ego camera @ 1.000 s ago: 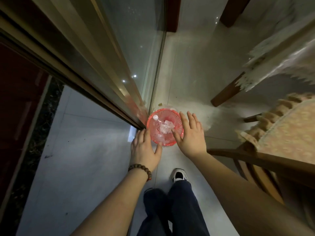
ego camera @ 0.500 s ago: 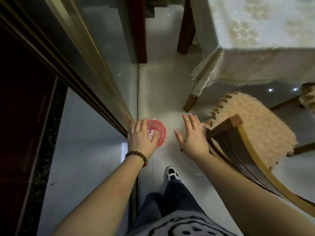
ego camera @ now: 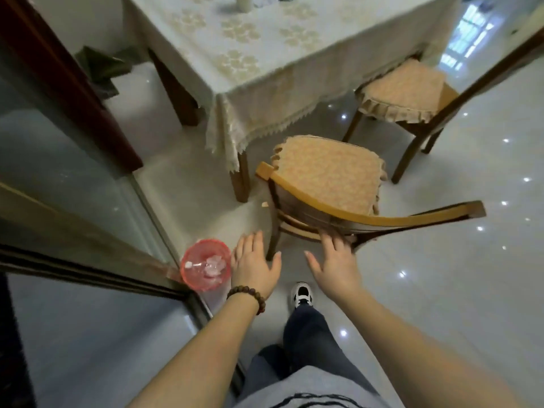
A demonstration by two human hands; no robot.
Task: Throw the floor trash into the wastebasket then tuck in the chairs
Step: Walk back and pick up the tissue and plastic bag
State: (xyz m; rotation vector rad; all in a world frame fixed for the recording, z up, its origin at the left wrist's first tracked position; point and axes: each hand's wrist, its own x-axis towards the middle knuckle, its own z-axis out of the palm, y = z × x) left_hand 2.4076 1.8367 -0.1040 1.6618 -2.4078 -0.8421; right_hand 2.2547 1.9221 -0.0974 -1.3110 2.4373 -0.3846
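Head view: near chair [ego camera: 329, 175] frame centre, curved backrest running left-right just above right hand [ego camera: 335, 267]. Both grips empty, fingers spread; left hand [ego camera: 254, 267] beside wastebasket [ego camera: 205, 265] (trash inside), lower left.

No readable text, label, brand or number on anything in view

Floor [ego camera: 441, 290]: glossy pale tile.
On it: pink wastebasket [ego camera: 205, 265] by the glass door; two cushioned chairs [ego camera: 326, 184], [ego camera: 403, 92]; cloth-covered counter [ego camera: 265, 54].
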